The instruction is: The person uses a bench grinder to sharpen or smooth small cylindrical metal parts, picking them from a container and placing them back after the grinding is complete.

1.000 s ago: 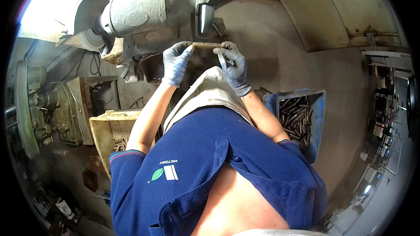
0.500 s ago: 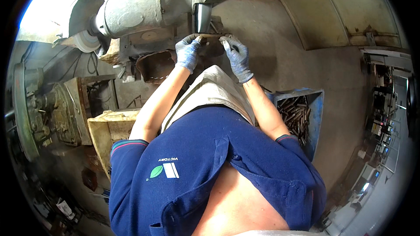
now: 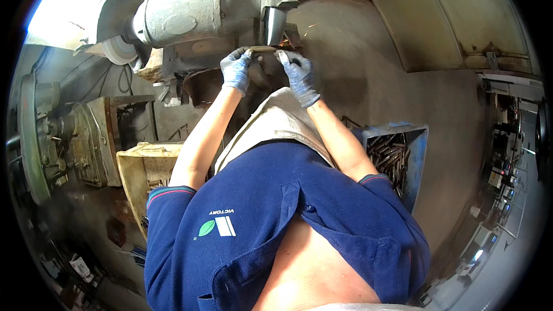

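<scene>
Both my hands wear grey-blue gloves and hold a short flat metal piece by its ends. My left hand grips its left end, my right hand its right end. The piece is pressed up against the dark grinding wheel of a big grey bench grinder. A few orange sparks fly off to the right of the wheel. My forearms reach up from my blue polo shirt, and a beige apron covers my lap below the hands.
A blue bin holding several metal pieces stands at my right. A worn wooden crate sits at my left, with a green machine beyond it. A second grinding disc is on the grinder's left end. Dusty wall panels rise behind.
Both hands have lifted the metal piece up and away from me to the grinding wheel; sparks now show at the wheel.
</scene>
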Demonstrator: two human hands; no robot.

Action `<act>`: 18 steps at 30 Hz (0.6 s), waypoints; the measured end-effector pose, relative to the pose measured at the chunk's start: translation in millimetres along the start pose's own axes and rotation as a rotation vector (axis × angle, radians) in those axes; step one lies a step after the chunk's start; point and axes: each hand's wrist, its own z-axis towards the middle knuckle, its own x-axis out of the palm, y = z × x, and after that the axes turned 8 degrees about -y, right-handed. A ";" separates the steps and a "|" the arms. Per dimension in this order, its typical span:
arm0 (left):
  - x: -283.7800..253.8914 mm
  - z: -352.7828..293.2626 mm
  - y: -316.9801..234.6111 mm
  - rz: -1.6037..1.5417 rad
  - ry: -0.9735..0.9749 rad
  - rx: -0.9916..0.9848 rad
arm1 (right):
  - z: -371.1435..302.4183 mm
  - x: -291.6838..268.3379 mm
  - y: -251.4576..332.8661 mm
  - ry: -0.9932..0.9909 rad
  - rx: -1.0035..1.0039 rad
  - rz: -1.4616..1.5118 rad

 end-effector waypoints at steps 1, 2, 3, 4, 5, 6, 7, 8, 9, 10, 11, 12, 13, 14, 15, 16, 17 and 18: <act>-2.9 1.0 -2.4 -0.001 -0.020 0.004 | 0.6 3.8 -5.2 0.002 -0.007 0.017; -5.5 1.9 -4.6 -0.002 -0.039 0.007 | 1.1 8.0 -10.4 0.002 -0.015 0.035; -8.3 3.2 -7.4 -0.001 -0.057 0.010 | 1.8 10.9 -15.3 0.001 -0.023 0.053; -11.8 4.4 -10.9 0.044 -0.054 0.033 | 0.7 12.9 -12.5 0.007 0.015 0.020; -12.0 4.2 -11.2 0.056 -0.052 0.034 | 1.3 13.9 -14.5 0.008 0.013 0.032; -12.7 3.4 -11.7 0.071 -0.049 0.035 | 1.9 14.3 -17.2 0.006 0.011 0.045; -11.4 1.8 -13.0 0.082 -0.045 0.035 | 2.2 14.1 -16.4 0.004 0.007 0.056; -9.9 5.1 -6.5 0.037 -0.014 0.042 | 0.7 9.7 -14.7 -0.001 0.049 0.098; -6.9 5.7 -2.8 0.032 0.000 0.017 | 1.6 4.7 -12.5 -0.017 0.077 0.103; 1.4 3.3 -1.4 0.025 0.015 -0.009 | 3.6 -1.3 -8.9 -0.032 0.102 0.107; 10.0 0.6 0.2 0.018 0.030 -0.034 | 5.6 -7.5 -6.4 -0.048 0.127 0.111; 17.7 -3.2 1.9 0.068 0.017 -0.028 | 10.5 -15.8 -16.3 -0.074 0.070 0.050; 25.9 -8.9 -1.1 0.032 0.043 -0.080 | 12.9 -20.5 -17.5 -0.086 0.080 0.048; 27.4 -4.6 4.9 0.058 0.041 -0.060 | 14.8 -24.9 -18.7 -0.096 0.091 0.047; 28.2 -0.4 11.2 0.084 0.038 -0.040 | 16.0 -28.3 -20.3 -0.105 0.101 0.045; 28.4 0.3 12.1 0.085 0.032 -0.040 | 16.4 -27.9 -18.0 -0.111 0.101 0.021; 27.8 1.3 12.4 0.085 0.024 -0.040 | 15.9 -26.5 -16.1 -0.103 0.110 0.043; 26.6 2.4 12.4 0.084 0.014 -0.039 | 14.5 -23.9 -14.6 -0.094 0.119 0.066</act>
